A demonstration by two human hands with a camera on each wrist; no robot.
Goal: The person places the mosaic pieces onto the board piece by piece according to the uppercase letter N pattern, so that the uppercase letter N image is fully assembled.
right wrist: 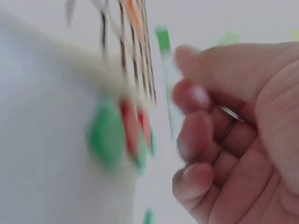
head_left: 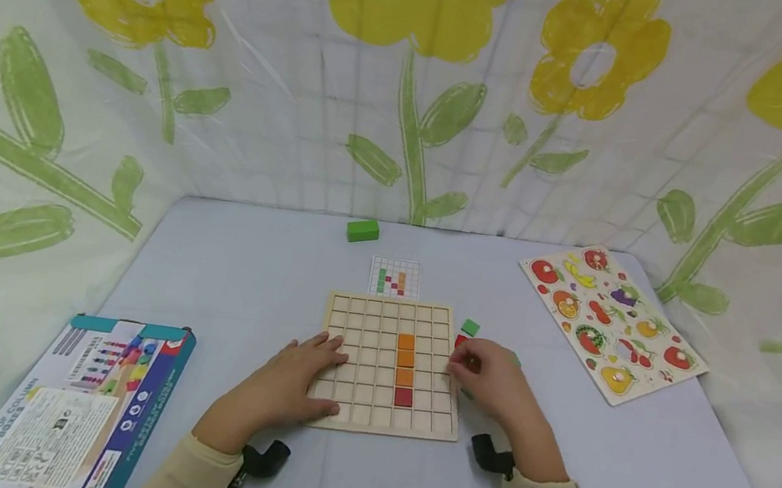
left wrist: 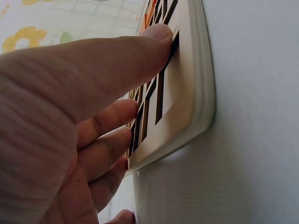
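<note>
A wooden grid board point(head_left: 352, 416) lies in front of me. In one of its columns stand three orange tiles point(head_left: 406, 358) with a red tile point(head_left: 403, 398) below them. My left hand point(head_left: 290, 385) rests at the board's left edge, fingers spread and thumb on the frame. My right hand point(head_left: 492, 381) hovers by the right edge with fingers loosely curled. Nothing shows between its thumb and fingertips in the right wrist view. Beside the board lie loose tiles, among them a green tile point(head_left: 470, 328) and a red one point(head_left: 461, 340), partly hidden by this hand.
A small pattern card point(head_left: 395, 278) with coloured squares lies behind the board, and a green block point(head_left: 363, 230) beyond it. At the right is a fruit picture board point(head_left: 607, 319). A printed toy box point(head_left: 78, 408) stands at the near left.
</note>
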